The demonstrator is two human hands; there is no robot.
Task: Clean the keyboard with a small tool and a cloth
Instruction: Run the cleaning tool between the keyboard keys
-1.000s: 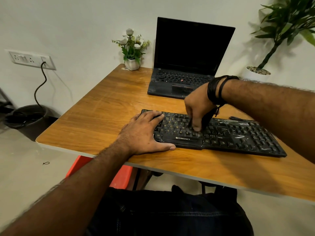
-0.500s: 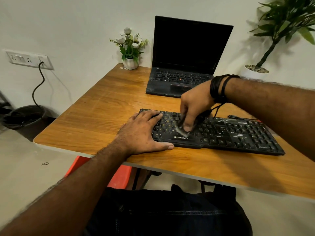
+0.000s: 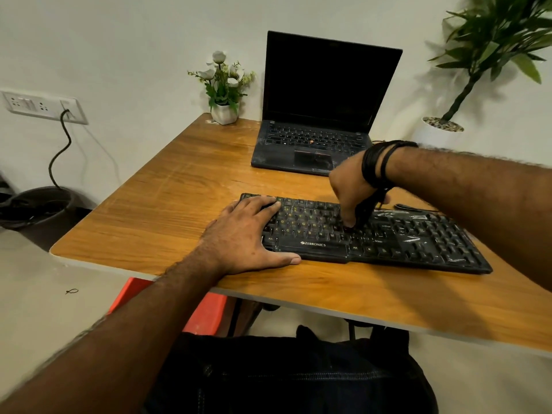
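A black keyboard (image 3: 418,243) lies on the wooden table (image 3: 179,210) in front of me. My left hand (image 3: 242,237) rests flat on its left end, fingers spread over the keys and thumb along the front edge. Over the middle keys, my right hand (image 3: 352,186) grips a small dark tool (image 3: 363,212) that points down, its tip touching the keys. Black bands circle the right wrist. No cloth is in view.
A black open laptop (image 3: 316,115) stands behind the keyboard. A small white flower pot (image 3: 224,113) sits at the table's back left corner. A potted plant (image 3: 445,127) is at the right, a wall socket (image 3: 41,106) with a cable at the left. A red stool (image 3: 206,312) shows under the table.
My right hand swept the tool left across the keys, then back right toward the keyboard's middle. The left hand has stayed on the left end.
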